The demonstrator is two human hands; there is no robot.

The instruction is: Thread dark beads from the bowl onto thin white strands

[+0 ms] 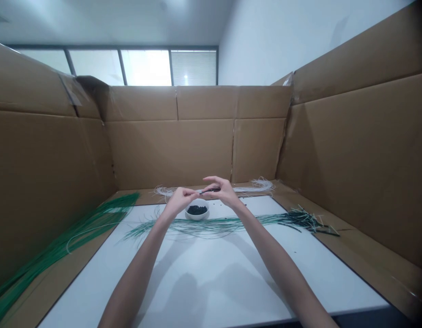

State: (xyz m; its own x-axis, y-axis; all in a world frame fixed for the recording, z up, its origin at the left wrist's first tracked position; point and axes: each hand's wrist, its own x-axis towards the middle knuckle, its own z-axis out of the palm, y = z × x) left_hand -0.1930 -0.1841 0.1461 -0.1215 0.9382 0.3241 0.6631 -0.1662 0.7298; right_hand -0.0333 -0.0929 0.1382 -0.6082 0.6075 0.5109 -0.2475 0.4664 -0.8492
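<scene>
My right hand (222, 192) holds a short, thin dark piece (211, 190) between thumb and fingers, with its other fingers raised apart. It is too small to name for certain. Close by on the left, my left hand (181, 199) is closed in a pinch near the left tip of that piece; what its fingertips grip is hidden. Just below both hands stands a white bowl (197, 217) with many tiny black pieces (197, 210) inside. Under my forearms a bundle of thin green strands (211, 224) lies across the white board, its dark, thicker ends (301, 218) at the right.
More green strands (104, 223) lie in a long bundle at the left. White strands (255, 187) lie along the back edge of the white board (211, 269). A few dark specks are scattered on the board. Cardboard walls (197, 146) enclose the left, back and right.
</scene>
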